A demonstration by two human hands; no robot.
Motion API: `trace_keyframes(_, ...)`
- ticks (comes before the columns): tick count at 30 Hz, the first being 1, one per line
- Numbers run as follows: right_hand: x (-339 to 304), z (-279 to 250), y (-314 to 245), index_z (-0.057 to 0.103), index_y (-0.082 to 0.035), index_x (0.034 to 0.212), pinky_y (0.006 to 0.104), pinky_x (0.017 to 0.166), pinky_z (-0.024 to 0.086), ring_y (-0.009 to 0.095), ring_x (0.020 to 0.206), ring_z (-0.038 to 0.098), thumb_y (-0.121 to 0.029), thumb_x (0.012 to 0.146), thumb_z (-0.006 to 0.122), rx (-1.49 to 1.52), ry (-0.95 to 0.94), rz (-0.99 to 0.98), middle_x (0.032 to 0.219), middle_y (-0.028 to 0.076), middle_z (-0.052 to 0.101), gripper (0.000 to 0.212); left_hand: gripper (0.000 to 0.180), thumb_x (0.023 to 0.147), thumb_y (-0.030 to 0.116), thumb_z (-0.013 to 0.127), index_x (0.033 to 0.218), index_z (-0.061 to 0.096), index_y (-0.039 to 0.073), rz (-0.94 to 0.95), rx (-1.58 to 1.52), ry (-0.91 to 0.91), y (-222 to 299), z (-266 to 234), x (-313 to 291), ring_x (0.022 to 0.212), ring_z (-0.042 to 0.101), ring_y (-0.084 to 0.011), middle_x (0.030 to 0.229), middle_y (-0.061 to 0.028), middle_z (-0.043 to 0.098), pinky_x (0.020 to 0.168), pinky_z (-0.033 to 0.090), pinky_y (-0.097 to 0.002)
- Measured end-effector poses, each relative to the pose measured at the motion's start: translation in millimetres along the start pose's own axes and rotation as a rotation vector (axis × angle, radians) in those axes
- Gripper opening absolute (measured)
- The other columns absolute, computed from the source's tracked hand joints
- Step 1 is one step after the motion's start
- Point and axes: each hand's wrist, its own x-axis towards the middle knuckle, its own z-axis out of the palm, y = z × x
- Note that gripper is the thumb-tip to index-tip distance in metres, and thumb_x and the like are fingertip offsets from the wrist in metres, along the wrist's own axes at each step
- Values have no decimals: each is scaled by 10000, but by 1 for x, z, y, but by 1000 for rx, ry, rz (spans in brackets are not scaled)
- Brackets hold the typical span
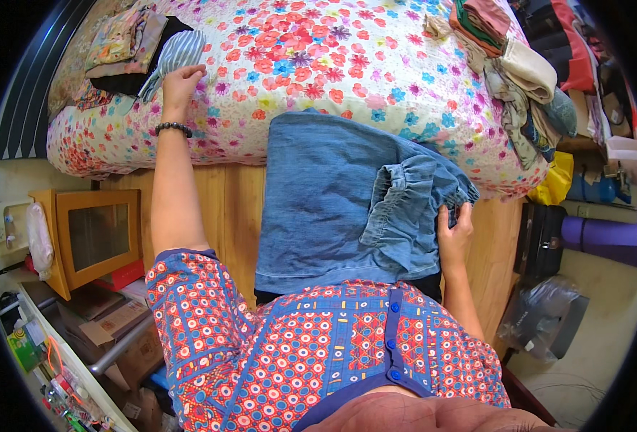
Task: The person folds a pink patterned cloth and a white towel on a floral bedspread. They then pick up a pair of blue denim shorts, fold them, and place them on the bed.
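Observation:
A blue denim garment [325, 187] with a gathered, elasticated cuff [397, 201] lies across my lap, its far edge resting against the bed. At its right side my right hand [456, 227] is closed on the bunched denim. My left arm reaches out to the far left over the bed. There my left hand [181, 86] has its fingers curled together at the near end of a blue-and-white striped cloth [183, 52]. That cloth lies against a pile of folded clothes [120, 47].
A flowered sheet [282, 72] covers the bed. More folded clothes [523, 68] are stacked on its right side. A wooden cabinet [99, 234] with a dark glass door stands at left, above cardboard boxes [117, 320]. On the right are a black case [541, 237] and a purple roll [599, 232].

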Motion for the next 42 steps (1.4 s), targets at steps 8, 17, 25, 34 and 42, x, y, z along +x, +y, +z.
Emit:
trace_keyframes(8, -1, -3, 7, 479, -7, 913, 402, 642, 452, 333, 699, 578, -211, 851, 637, 14, 10, 14, 779, 182, 582, 265, 278, 831, 139, 669, 1058, 663, -23, 118, 203, 136, -3, 9, -5, 862, 621, -122, 981, -58, 684, 748, 480, -247)
trace_keyframes(17, 5, -4, 51, 514, -14, 845, 279, 599, 404, 117, 647, 445, -181, 823, 691, 264, -2, 72, 711, 16, 492, 244, 142, 888, 87, 615, 993, 672, 11, 192, -111, -158, 119, 130, -167, 820, 578, -65, 893, 4, 653, 735, 458, -209)
trace_keyframes(25, 28, 0, 69, 601, -16, 1006, 244, 648, 461, 75, 745, 574, -75, 827, 668, 438, 5, 91, 829, 24, 630, 200, 413, 833, 96, 635, 1216, 521, -12, 362, -1, -561, 140, 219, -239, 862, 592, -215, 998, -134, 596, 746, 481, -290)
trace_keyframes(34, 4, 4, -4, 587, -28, 924, 275, 541, 423, 121, 583, 498, -233, 768, 759, 354, -133, 77, 688, 45, 559, 310, 293, 865, 38, 610, 1145, 531, 4, -241, -662, -832, 134, 234, -243, 779, 585, -76, 928, -17, 631, 628, 493, -215)
trace_keyframes(42, 13, 29, -12, 643, -10, 830, 219, 511, 406, 51, 589, 510, -97, 795, 656, 1100, -268, 357, 759, -9, 622, 94, 116, 880, 111, 634, 984, 623, 62, -255, -826, -648, 141, 259, -248, 653, 530, -14, 843, 34, 635, 538, 395, -159)
